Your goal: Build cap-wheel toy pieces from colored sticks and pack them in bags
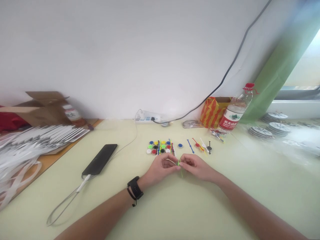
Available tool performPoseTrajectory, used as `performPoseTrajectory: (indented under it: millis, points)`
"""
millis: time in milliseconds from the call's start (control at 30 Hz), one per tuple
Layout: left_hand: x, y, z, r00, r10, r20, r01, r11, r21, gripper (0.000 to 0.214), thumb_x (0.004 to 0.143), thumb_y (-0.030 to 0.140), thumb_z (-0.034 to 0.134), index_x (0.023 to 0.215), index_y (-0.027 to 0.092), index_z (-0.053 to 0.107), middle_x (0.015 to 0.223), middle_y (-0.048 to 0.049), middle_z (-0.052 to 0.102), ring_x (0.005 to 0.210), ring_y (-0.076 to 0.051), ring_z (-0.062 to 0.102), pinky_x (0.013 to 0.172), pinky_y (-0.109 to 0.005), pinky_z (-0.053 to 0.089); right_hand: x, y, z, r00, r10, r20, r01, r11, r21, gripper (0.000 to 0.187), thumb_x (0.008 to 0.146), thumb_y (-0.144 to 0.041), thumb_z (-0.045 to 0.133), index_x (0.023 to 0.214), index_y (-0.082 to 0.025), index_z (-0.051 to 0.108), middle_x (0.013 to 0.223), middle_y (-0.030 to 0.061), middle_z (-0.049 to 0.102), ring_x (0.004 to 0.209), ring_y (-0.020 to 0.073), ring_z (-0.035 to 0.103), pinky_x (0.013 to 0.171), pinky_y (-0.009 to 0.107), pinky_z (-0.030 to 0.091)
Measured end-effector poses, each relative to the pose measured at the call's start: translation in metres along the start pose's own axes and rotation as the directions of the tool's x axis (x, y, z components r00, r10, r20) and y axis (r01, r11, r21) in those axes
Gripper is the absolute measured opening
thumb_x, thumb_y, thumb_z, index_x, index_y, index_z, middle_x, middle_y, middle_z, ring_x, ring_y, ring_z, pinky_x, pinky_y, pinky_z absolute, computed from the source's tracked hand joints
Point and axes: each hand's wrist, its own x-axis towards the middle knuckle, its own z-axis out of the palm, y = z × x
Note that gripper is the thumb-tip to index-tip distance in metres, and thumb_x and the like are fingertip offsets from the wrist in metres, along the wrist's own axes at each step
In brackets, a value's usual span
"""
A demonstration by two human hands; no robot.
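Note:
My left hand (162, 168) and my right hand (196, 166) meet above the table, fingertips pinched from both sides on a small, thin green arrow pointer (181, 172). Its lower end sticks out below my fingers; its middle is mostly hidden by them. Just beyond my left hand lie several round discs (153, 151) in blue, yellow, green, red, black and white, with arrow pointers among them. A single blue disc (180, 145) sits apart. Farther right are a blue arrow pointer (190, 146), a black arrow pointer (209, 147), and red, white and yellow ones near more discs.
A phone (100, 160) with a white cable lies to the left, near stacked white sheets (50, 140). At the wall are a power strip (147, 118), a striped bag (211, 111) and a large water bottle (233, 111). Stacks of round plates (277, 128) stand at right.

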Motion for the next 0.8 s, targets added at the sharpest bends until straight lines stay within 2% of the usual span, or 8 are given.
performPoseTrajectory:
  millis: [133, 233, 400, 500, 567, 667, 800]
  points:
    - [0.000, 0.003, 0.001, 1.000, 0.007, -0.025, -0.006, 0.999, 0.037, 0.035, 0.082, 0.036, 0.081, 0.109, 0.020, 0.065, 0.109, -0.0065, 0.067, 0.088, -0.017, 0.071, 0.083, -0.033, 0.057, 0.003, 0.003, -0.001, 0.997, -0.013, -0.071, 0.013, 1.000, -0.003, 0.029, 0.097, -0.044, 0.054, 0.080, -0.021, 0.050, 0.068, -0.0047, 0.043, 0.061, 0.0124, 0.038, 0.056, 0.026, 0.031]
    - [0.001, 0.005, 0.001, 0.998, 0.009, -0.061, -0.004, 0.997, 0.082, 0.033, 0.084, 0.038, 0.078, 0.108, 0.020, 0.066, 0.109, -0.0066, 0.066, 0.082, -0.015, 0.068, 0.078, -0.030, 0.056, 0.005, 0.009, -0.006, 0.987, -0.005, -0.161, -0.001, 1.000, -0.032, 0.027, 0.097, -0.043, 0.051, 0.080, -0.022, 0.048, 0.066, -0.0043, 0.046, 0.060, 0.0136, 0.044, 0.057, 0.027, 0.035]
    - [0.001, 0.006, 0.001, 0.998, 0.004, -0.062, 0.004, 0.993, 0.120, 0.028, 0.085, 0.039, 0.076, 0.104, 0.019, 0.068, 0.100, -0.0054, 0.068, 0.078, -0.014, 0.064, 0.075, -0.028, 0.053, 0.006, 0.023, -0.019, 0.937, -0.011, -0.349, -0.091, 0.956, -0.277, 0.021, 0.091, -0.036, 0.055, 0.077, -0.024, 0.046, 0.065, -0.0030, 0.055, 0.059, 0.0159, 0.052, 0.057, 0.029, 0.038]
    - [0.001, 0.006, 0.001, 0.998, 0.004, -0.063, 0.005, 0.989, 0.150, 0.026, 0.085, 0.040, 0.075, 0.098, 0.018, 0.070, 0.096, -0.0056, 0.069, 0.078, -0.014, 0.063, 0.075, -0.028, 0.053, 0.008, 0.030, -0.023, 0.918, -0.033, -0.395, -0.141, 0.904, -0.403, 0.012, 0.089, -0.032, 0.055, 0.082, -0.024, 0.049, 0.064, -0.0034, 0.056, 0.058, 0.0170, 0.053, 0.058, 0.031, 0.039]
    - [0.001, 0.005, 0.001, 0.998, 0.013, -0.057, -0.003, 0.986, 0.169, 0.026, 0.086, 0.041, 0.074, 0.097, 0.018, 0.070, 0.095, -0.0058, 0.069, 0.078, -0.015, 0.062, 0.076, -0.029, 0.053, 0.009, 0.034, -0.025, 0.914, -0.036, -0.404, -0.164, 0.878, -0.450, 0.008, 0.089, -0.031, 0.054, 0.091, -0.025, 0.052, 0.067, -0.0028, 0.060, 0.060, 0.0182, 0.056, 0.060, 0.032, 0.041]
    - [0.001, 0.003, 0.000, 0.999, 0.024, -0.044, -0.015, 0.982, 0.188, 0.025, 0.087, 0.041, 0.073, 0.096, 0.017, 0.071, 0.092, -0.0057, 0.069, 0.078, -0.015, 0.062, 0.076, -0.029, 0.053, 0.010, 0.038, -0.029, 0.906, -0.057, -0.419, -0.187, 0.835, -0.517, 0.015, 0.091, -0.034, 0.053, 0.102, -0.024, 0.056, 0.077, 0.0000, 0.066, 0.068, 0.0202, 0.060, 0.065, 0.035, 0.044]
    - [0.001, 0.002, 0.000, 0.999, 0.024, -0.038, -0.016, 0.979, 0.201, 0.024, 0.087, 0.041, 0.072, 0.094, 0.017, 0.071, 0.087, -0.0049, 0.068, 0.078, -0.016, 0.061, 0.074, -0.029, 0.052, 0.010, 0.045, -0.037, 0.869, -0.204, -0.450, -0.171, 0.730, -0.662, 0.018, 0.095, -0.030, 0.047, 0.102, -0.023, 0.062, 0.096, 0.0079, 0.069, 0.093, 0.0260, 0.060, 0.082, 0.040, 0.046]
